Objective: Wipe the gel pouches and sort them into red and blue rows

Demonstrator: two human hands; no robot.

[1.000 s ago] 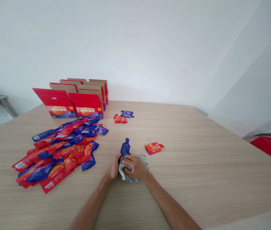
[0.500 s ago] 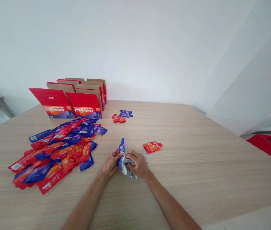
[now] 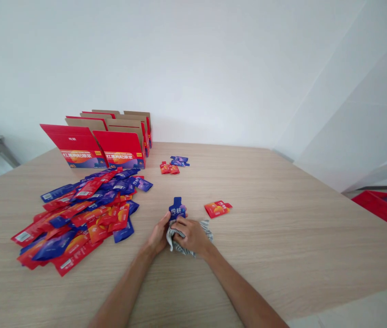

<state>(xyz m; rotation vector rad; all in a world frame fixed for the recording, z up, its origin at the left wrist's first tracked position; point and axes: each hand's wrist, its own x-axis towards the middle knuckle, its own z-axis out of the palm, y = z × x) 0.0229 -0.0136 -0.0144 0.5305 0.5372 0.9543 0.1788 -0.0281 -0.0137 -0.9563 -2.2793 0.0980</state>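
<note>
My left hand (image 3: 159,237) grips the lower part of a blue pouch (image 3: 177,211), whose printed face points at me. My right hand (image 3: 189,235) is closed round a grey striped cloth (image 3: 206,226) and presses it against the pouch's lower half. Both hands rest on the wooden table (image 3: 282,237), near its middle. A single red pouch (image 3: 218,208) lies just to the right of the hands.
A heap of several red and blue pouches (image 3: 84,214) lies to the left. Open red cartons (image 3: 104,141) stand at the back against the wall. A few small pouches (image 3: 172,166) lie beyond. A red box (image 3: 384,207) sits off the table's right edge.
The blue pouch turned in my left hand: edge-on half a second ago, its printed face shows now. My right hand kept rubbing the cloth over it.
</note>
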